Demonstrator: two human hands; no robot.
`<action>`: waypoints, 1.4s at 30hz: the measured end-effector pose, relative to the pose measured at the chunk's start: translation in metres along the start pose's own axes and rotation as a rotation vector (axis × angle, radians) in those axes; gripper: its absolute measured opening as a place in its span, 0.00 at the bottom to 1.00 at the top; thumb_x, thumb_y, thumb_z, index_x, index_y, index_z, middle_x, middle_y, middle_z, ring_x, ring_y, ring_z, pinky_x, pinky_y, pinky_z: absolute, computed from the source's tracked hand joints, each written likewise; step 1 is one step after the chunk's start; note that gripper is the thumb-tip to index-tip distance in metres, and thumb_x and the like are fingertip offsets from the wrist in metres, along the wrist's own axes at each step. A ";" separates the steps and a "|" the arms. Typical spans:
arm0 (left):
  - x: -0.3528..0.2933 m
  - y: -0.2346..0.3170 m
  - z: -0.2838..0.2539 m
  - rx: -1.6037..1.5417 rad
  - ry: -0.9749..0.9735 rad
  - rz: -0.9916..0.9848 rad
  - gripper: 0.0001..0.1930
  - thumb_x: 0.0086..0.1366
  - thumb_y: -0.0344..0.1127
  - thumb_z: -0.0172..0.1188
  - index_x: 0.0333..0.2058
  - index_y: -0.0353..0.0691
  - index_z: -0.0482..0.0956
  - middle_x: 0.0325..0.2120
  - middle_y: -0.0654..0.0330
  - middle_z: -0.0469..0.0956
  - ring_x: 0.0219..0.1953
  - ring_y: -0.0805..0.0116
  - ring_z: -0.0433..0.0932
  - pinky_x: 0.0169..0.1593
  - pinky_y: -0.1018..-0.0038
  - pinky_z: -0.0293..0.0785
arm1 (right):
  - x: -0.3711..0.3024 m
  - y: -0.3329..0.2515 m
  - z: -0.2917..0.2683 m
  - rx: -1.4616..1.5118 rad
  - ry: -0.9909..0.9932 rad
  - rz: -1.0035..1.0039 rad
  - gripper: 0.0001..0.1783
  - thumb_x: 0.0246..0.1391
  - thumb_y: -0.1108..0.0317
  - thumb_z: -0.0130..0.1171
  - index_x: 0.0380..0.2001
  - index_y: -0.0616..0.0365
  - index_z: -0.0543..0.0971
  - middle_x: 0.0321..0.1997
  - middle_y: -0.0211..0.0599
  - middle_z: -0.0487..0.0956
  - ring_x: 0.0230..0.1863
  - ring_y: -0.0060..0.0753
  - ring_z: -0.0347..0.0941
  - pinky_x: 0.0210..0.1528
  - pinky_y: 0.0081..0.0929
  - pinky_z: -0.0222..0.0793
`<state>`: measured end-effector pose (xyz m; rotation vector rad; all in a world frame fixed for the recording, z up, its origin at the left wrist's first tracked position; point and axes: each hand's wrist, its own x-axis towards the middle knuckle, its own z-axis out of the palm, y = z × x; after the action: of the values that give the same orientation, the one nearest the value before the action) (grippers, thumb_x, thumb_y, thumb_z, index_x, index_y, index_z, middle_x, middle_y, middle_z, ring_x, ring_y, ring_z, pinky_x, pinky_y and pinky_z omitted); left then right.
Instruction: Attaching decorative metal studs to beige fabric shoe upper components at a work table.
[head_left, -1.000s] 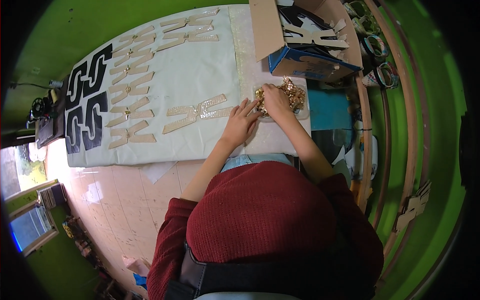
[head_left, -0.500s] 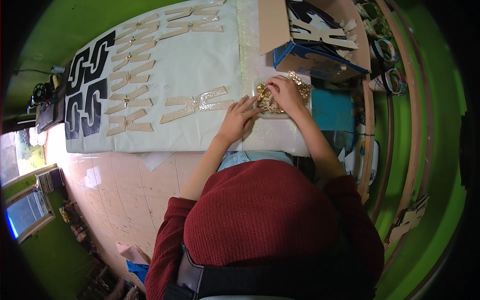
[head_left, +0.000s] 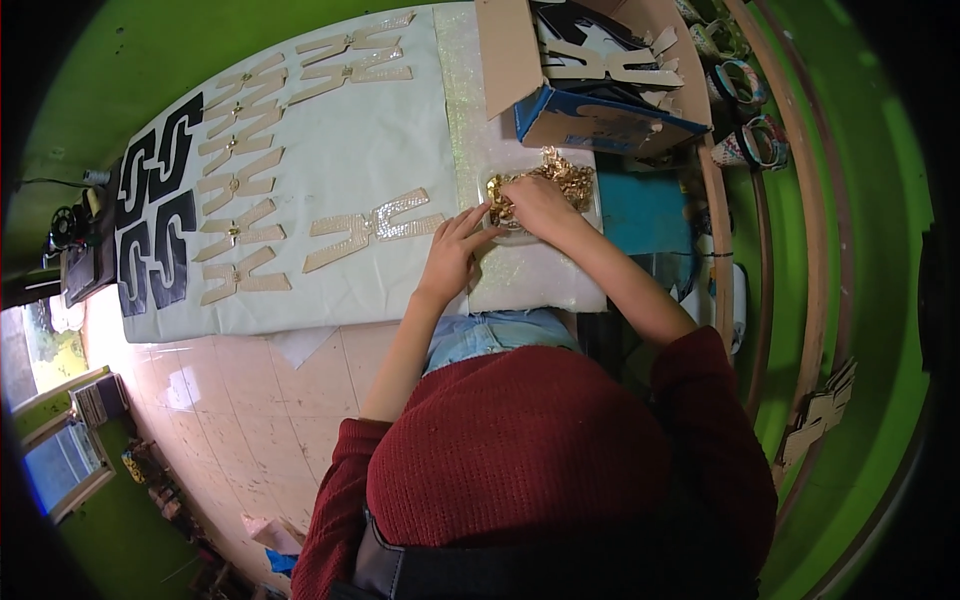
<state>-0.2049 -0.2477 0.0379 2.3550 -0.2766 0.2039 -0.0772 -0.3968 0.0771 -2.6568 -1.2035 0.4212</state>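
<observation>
Shiny gold ornaments (head_left: 566, 180) lie heaped in a shallow clear tray (head_left: 520, 237) at the table's right part. My right hand (head_left: 540, 207) reaches into the heap from above; its fingers bend down and their tips are hidden among the pieces, so any hold cannot be made out. At the tray's left edge, my left hand (head_left: 452, 258) has its fingers stretched out and apart, the fingertips against or close to the rim. Left of that hand lies a beige X-shaped cut-out (head_left: 374, 228) with a glossy, textured surface, flat on the pale cloth.
Beige cut-outs (head_left: 235, 185), several with a gold piece at the centre, line the table's left and far side. Black cut-outs (head_left: 172, 245) lie at the left end. A cardboard box (head_left: 600, 125) of cut-outs stands behind the tray. A wooden rack (head_left: 712, 190) borders the right.
The whole view has shifted slightly. My right hand has turned and gone lower into the gold ornaments, its fingertips now out of sight. My left hand stays by the tray's edge.
</observation>
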 end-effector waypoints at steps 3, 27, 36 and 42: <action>-0.004 -0.001 0.001 -0.023 -0.017 -0.044 0.29 0.44 0.16 0.51 0.46 0.50 0.77 0.61 0.60 0.62 0.58 0.57 0.65 0.60 0.60 0.58 | -0.001 0.006 -0.003 0.047 0.153 -0.021 0.06 0.44 0.78 0.51 0.28 0.63 0.76 0.31 0.50 0.78 0.37 0.53 0.76 0.40 0.42 0.72; 0.051 0.028 0.010 0.045 -0.213 -0.230 0.09 0.55 0.44 0.62 0.34 0.50 0.82 0.34 0.64 0.79 0.48 0.64 0.72 0.55 0.50 0.51 | -0.027 0.020 -0.064 1.318 -0.116 0.232 0.27 0.57 0.78 0.48 0.60 0.57 0.60 0.59 0.42 0.67 0.49 0.29 0.74 0.42 0.19 0.74; 0.079 0.036 0.015 0.262 -0.345 -0.234 0.13 0.50 0.54 0.64 0.31 0.57 0.85 0.28 0.64 0.80 0.48 0.61 0.72 0.58 0.31 0.36 | -0.064 0.044 -0.039 1.390 0.038 0.210 0.42 0.56 0.80 0.49 0.68 0.47 0.42 0.69 0.45 0.53 0.49 0.30 0.74 0.38 0.16 0.73; 0.087 0.018 0.013 0.257 -0.268 0.031 0.07 0.57 0.44 0.60 0.29 0.50 0.81 0.31 0.66 0.78 0.45 0.63 0.73 0.58 0.37 0.41 | -0.059 0.038 -0.025 1.266 0.378 0.187 0.36 0.54 0.81 0.48 0.65 0.55 0.51 0.52 0.37 0.74 0.32 0.15 0.70 0.33 0.13 0.67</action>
<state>-0.1244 -0.2816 0.0605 2.6354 -0.4385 -0.0680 -0.0791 -0.4680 0.1004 -1.6005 -0.3184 0.4557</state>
